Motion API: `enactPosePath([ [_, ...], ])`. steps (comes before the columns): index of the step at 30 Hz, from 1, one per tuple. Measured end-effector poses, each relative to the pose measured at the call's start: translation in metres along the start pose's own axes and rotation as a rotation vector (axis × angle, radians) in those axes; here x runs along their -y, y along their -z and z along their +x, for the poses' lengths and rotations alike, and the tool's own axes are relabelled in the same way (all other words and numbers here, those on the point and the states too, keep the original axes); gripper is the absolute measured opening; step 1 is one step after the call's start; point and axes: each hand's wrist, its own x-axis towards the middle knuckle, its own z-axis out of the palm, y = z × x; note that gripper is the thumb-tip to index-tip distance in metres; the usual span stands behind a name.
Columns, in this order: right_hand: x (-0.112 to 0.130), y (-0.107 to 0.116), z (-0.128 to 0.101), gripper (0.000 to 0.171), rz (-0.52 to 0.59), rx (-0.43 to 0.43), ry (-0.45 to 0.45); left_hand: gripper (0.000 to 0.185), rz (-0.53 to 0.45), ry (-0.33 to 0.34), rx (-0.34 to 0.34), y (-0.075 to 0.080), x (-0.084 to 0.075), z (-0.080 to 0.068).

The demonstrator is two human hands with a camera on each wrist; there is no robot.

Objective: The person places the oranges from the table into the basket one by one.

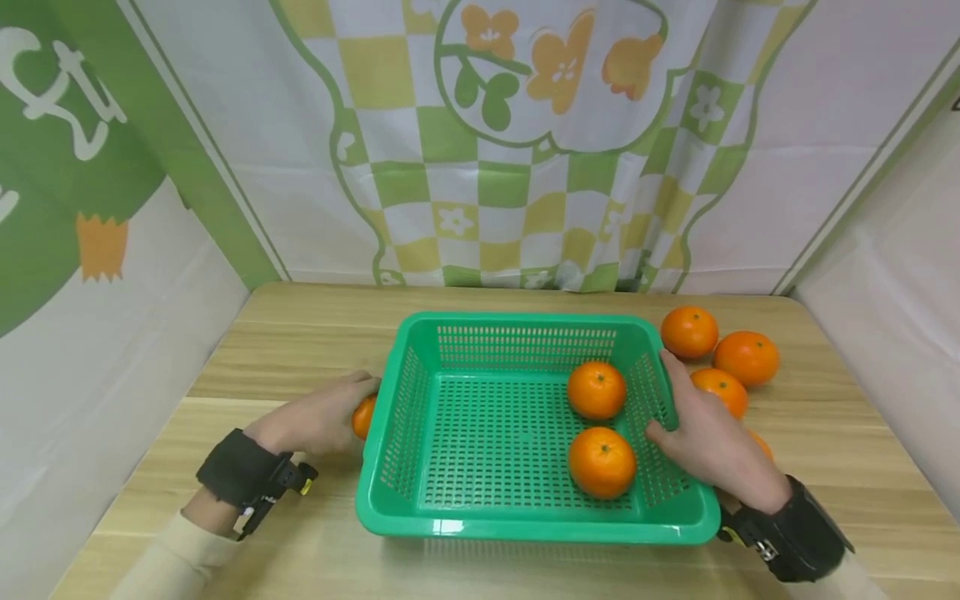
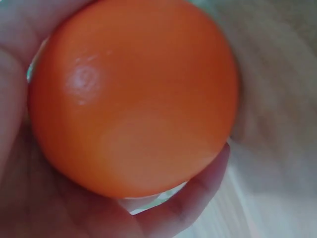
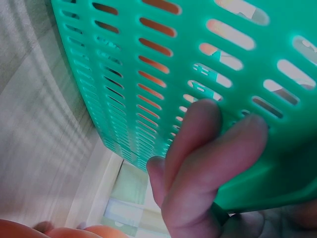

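A green slatted plastic basket [image 1: 525, 528] stands on the table, with two oranges [image 1: 596, 390] in its right part. My left hand [image 1: 318, 417] holds another orange [image 2: 138, 99] beside the basket's left wall, the fingers curled about it. In the head view the basket's rim and the hand hide most of that fruit. Over the right rim, my right hand [image 1: 716, 442] grips the basket, thumb on the inner side. Its curled fingers [image 3: 198, 163] lie against the outside of the slatted wall in the right wrist view.
Several loose oranges [image 1: 746, 358] lie on the wooden table [image 1: 292, 333] to the right of the basket, partly behind my right hand. A checked, flowered cloth [image 1: 502, 200] hangs at the table's back edge, and pale cloth walls [image 1: 885, 275] stand at both sides.
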Motion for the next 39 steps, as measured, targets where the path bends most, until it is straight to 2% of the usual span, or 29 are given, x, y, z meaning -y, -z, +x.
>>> enactPosePath([
  [8, 0.002, 0.0, -0.001, 0.098, -0.016, -0.017, 0.019, 0.066, 0.013, 0.007, -0.048, -0.005, 0.002, 0.0],
  [15, 0.002, 0.001, -0.002, 0.1, 0.031, 0.008, -0.032, 0.066, 0.021, 0.017, -0.043, -0.005, 0.001, 0.001],
  [23, 0.001, 0.0, -0.001, 0.101, 0.006, -0.005, -0.008, 0.061, 0.033, -0.036, -0.048, -0.003, 0.002, -0.002],
  [30, 0.001, -0.003, -0.002, 0.099, -0.068, -0.038, 0.022, 0.059, 0.046, -0.07, -0.039, -0.004, 0.006, -0.003],
  [34, 0.0, -0.003, -0.003, 0.099, -0.058, -0.037, 0.022, 0.062, 0.032, -0.093, -0.021, -0.001, 0.009, -0.002],
  [39, 0.0, 0.001, -0.002, 0.099, -0.075, -0.043, 0.036, 0.056, -0.024, -0.039, 0.007, 0.011, 0.01, -0.001],
])
